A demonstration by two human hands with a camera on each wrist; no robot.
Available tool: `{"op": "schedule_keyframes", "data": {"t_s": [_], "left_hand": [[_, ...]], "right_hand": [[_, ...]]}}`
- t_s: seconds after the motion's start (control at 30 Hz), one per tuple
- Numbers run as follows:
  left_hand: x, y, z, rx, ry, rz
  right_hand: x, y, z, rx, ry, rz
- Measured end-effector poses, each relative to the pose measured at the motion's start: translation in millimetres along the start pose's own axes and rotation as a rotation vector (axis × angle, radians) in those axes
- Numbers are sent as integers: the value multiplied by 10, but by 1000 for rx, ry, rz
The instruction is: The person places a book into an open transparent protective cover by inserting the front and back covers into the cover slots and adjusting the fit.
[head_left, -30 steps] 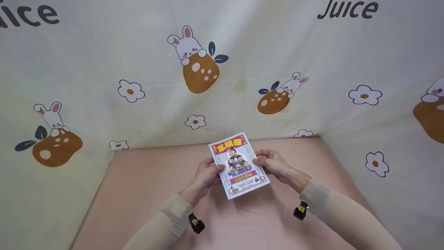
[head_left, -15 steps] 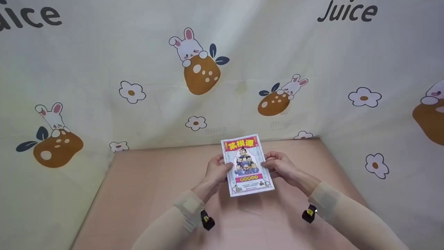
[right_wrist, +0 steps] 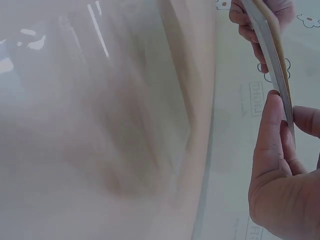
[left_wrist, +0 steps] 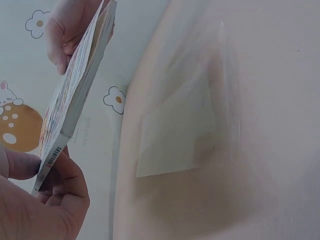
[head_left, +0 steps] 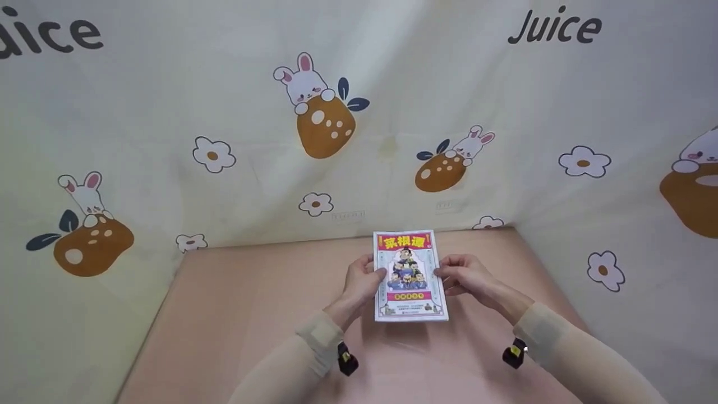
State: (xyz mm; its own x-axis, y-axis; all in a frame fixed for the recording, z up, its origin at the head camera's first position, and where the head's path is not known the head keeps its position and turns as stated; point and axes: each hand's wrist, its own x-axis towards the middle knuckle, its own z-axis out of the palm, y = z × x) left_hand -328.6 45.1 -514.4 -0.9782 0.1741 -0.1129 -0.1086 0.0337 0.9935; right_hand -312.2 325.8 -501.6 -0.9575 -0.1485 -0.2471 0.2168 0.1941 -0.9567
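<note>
A thin paperback book [head_left: 410,280] with a colourful cartoon cover is held up over the pink table, its front facing the head camera. My left hand [head_left: 362,285] grips its left edge, thumb on the cover and fingers behind. On the opposite edge, my right hand [head_left: 472,280] pinches it between thumb and fingers. From the left wrist, the book [left_wrist: 75,85] appears edge-on, its spine toward the camera and its cover slightly lifted at the far end. In the right wrist view the page edges of the book [right_wrist: 272,55] show between thumb and fingertips.
The pink tabletop [head_left: 252,314] is glossy and mirrors the book as a pale reflection [left_wrist: 175,130]. Cream cloth walls [head_left: 235,101] with rabbits, fruit and flowers rise at the back and both sides. Small black devices [head_left: 348,359] hang at both wrists.
Both hands have carried the book to the right and slightly down in the head view. It was tilted before and now stands nearly straight. The grip stays the same.
</note>
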Motion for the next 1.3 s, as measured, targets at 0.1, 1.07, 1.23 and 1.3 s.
{"op": "schedule_keyframes", "data": {"t_s": [0.1,1.07,1.23,1.3], "left_hand": [[16,-2,83,14,15,14],[7,-92,740,303,-12,128],[-14,-132,849,448,-63,210],[-25,-160,893,478,-75,237]], "right_hand": [[-17,18,-41,-5,32,-7],[-176,294,-613,-17,126,73],[-228,362,-761,-40,98,94],[-254,391,-807,-53,87,111]]}}
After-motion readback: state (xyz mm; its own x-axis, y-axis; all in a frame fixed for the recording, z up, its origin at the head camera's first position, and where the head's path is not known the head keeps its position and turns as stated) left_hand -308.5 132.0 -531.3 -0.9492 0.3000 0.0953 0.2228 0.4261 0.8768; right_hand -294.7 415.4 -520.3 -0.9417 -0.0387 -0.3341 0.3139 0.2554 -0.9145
